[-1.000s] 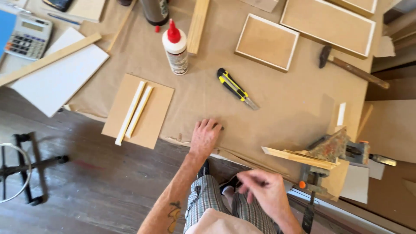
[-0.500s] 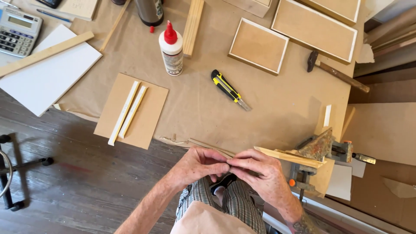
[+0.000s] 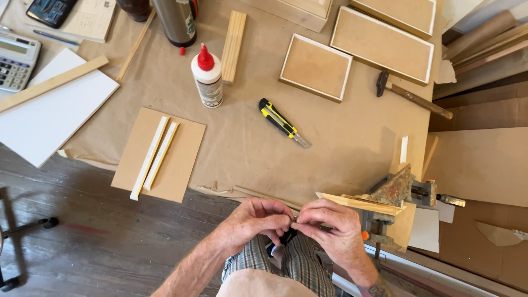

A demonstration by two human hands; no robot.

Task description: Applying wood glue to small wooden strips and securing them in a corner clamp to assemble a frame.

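My left hand (image 3: pixel 259 215) and my right hand (image 3: pixel 329 226) meet just below the front edge of the paper-covered table (image 3: pixel 341 137). Their fingertips pinch one small, thin piece (image 3: pixel 293 223) between them; what it is I cannot tell. A thin wooden strip (image 3: pixel 264 196) lies along the table edge just above my left hand. Right of my right hand, a clamp (image 3: pixel 396 192) holds a pale wooden wedge (image 3: pixel 357 202). Farther up the table lie a yellow-and-black utility knife (image 3: pixel 280 121) and a white glue bottle with a red cap (image 3: pixel 207 78).
A brown board with two white strips (image 3: pixel 159 154) overhangs the table's front left. A white panel (image 3: pixel 47 118), a wooden slat (image 3: pixel 52 82) and a calculator (image 3: pixel 15 59) are at far left. Two framed panels (image 3: pixel 316 67) and a hammer (image 3: pixel 412 96) lie at the back right.
My left hand left the table's edge and joined my right hand. Both hands now pinch the small piece together, a little higher and closer to the edge than half a second ago.
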